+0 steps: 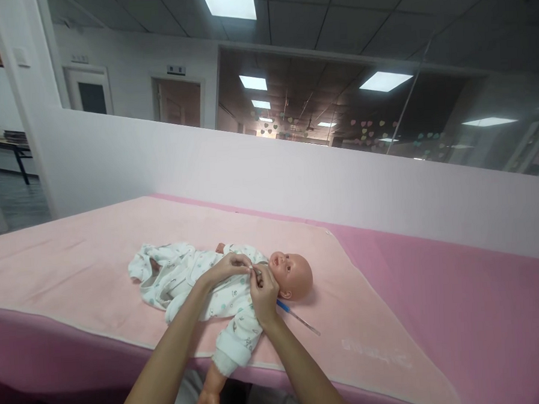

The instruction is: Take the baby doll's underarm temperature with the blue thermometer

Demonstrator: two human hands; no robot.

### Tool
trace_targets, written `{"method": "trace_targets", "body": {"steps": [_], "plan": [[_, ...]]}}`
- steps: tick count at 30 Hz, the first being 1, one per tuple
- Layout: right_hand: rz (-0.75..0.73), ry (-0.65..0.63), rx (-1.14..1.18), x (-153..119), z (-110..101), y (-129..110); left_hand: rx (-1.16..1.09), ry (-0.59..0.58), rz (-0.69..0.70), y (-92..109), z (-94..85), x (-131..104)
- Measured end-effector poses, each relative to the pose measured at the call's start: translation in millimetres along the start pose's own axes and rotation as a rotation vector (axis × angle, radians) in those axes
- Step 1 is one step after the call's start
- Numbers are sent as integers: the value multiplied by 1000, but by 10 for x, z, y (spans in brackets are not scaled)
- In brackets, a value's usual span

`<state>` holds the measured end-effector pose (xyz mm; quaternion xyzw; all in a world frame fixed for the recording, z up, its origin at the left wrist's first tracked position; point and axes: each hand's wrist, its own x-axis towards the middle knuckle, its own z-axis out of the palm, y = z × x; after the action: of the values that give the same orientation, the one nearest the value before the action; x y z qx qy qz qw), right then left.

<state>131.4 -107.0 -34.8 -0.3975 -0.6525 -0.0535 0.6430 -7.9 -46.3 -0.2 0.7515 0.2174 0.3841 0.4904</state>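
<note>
A baby doll lies on its back with its head to the right. It wears a white patterned baby romper. My left hand is closed in a pinch at the romper's neckline, just below the doll's chin. Pressed close beside it, my right hand also pinches the edge of the neckline. The fingertips of both hands nearly meet, and the small bit of cloth between them is mostly hidden. One doll arm sticks out of its sleeve over the table's front edge.
A thin stick with a blue end lies by the doll's head. Under the doll is a light pink blanket over a darker pink table cover. Behind stands a low white wall with glass above.
</note>
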Motion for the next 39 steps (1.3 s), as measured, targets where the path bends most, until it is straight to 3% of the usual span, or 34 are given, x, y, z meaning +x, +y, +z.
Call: {"method": "trace_targets", "body": {"steps": [15,28,39], "plan": [[4,-20,96,15,18,8,32,119,-8,-42,4,-28],[104,-27,105,23,9,-45,16,123,-38,234,117,-85],[59,-84,7,12,26,-27,50,100,-63,70,88,14]]}}
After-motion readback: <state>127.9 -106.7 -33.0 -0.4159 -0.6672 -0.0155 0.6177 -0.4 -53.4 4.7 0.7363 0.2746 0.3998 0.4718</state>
